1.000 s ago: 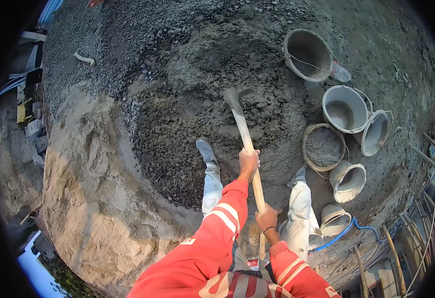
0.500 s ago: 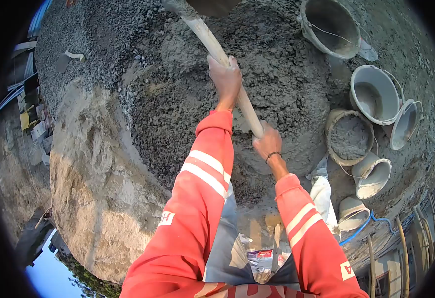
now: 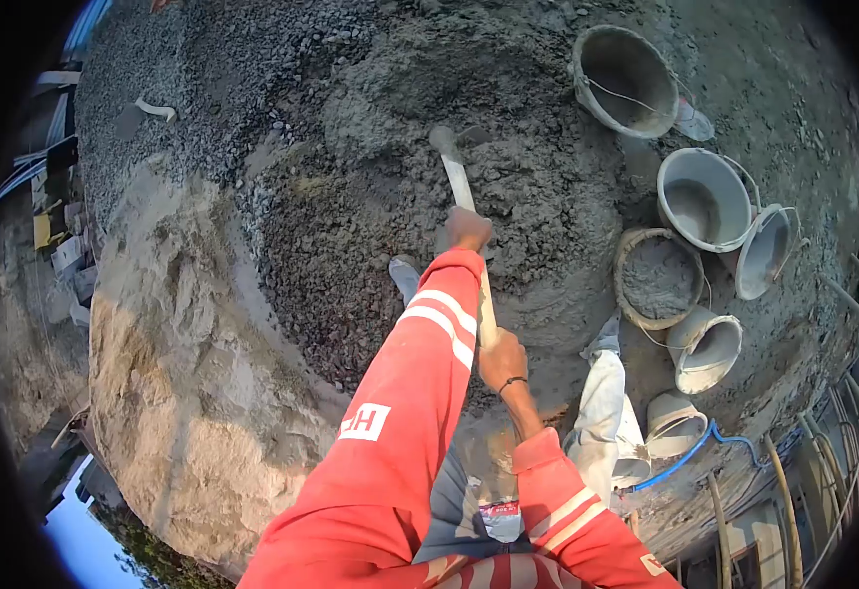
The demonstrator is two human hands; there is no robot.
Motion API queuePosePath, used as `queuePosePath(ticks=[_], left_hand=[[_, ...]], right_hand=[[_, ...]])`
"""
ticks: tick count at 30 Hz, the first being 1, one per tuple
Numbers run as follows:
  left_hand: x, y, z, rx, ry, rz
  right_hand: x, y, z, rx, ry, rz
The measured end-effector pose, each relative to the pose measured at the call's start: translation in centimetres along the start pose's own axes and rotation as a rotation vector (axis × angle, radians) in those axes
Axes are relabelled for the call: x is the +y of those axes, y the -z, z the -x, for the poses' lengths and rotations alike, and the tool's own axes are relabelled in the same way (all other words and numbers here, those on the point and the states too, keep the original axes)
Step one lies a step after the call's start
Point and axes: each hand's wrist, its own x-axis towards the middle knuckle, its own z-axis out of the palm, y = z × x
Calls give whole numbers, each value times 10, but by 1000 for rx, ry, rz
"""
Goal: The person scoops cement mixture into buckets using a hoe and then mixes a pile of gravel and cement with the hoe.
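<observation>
Both of my hands are closed around the pale wooden handle of a hoe [image 3: 460, 184]. My left hand [image 3: 468, 230] grips it about midway, and my right hand [image 3: 504, 359] holds it lower, near my body. The hoe's head is down in the grey wet concrete mix [image 3: 537, 196], its blade partly sunk and hidden. Dark gravelly mix [image 3: 321, 265] lies to the left of the handle. A shoe tip shows beside my left sleeve, at the edge of that mix.
Along the right stand several buckets, including a large tub [image 3: 625, 83], a pale bucket [image 3: 704, 201] and a mix-filled bucket [image 3: 659, 279]. A sand heap [image 3: 184, 393] rises at left, gravel [image 3: 243, 59] behind it. A blue hose [image 3: 679, 466] and wooden poles lie lower right.
The hoe's head has come down from the top edge of the view into the mix. Both hands have moved lower with the handle, and a shoe has come into view at left.
</observation>
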Motion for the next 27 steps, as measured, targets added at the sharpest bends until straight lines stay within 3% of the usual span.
queuePosePath(ticks=[2, 3, 4, 6, 8, 11, 13, 17, 20, 22, 24, 25, 26, 27], left_hand=[[-31, -46, 51, 28, 51, 115], [-58, -64, 73, 43, -263, -53], [-61, -70, 105, 160, -37, 94], [-70, -50, 155, 42, 66, 201], [-108, -60, 192, 196, -56, 265], [-118, -38, 239, 4, 81, 458], [-62, 21, 273, -111, 123, 865], [26, 62, 219, -102, -255, 1032], [87, 73, 151, 19, -412, 786], [73, 26, 95, 119, -485, 525], [19, -43, 80, 30, -239, 201], [-19, -77, 83, 33, -203, 35], [-23, -67, 103, -269, 96, 186], [-24, -64, 116, -320, 212, 266]], right_hand=[[55, 17, 34, -31, 63, -65], [82, 15, 43, 4, 80, -44], [108, 5, 54, 23, 107, -39], [159, -19, 82, 47, 148, -32], [190, -37, 109, 56, 160, -45], [210, -43, 132, 32, 204, -41], [198, -35, 120, 131, 277, 49], [101, 28, 44, 147, 411, -99], [43, 58, 21, 169, 377, -108], [31, 56, 20, 188, 282, -195], [43, 37, 50, 79, 43, -147], [61, 29, 66, 114, 30, -50], [73, 23, 78, 147, 14, 42], [71, 29, 81, 152, 19, 40]])
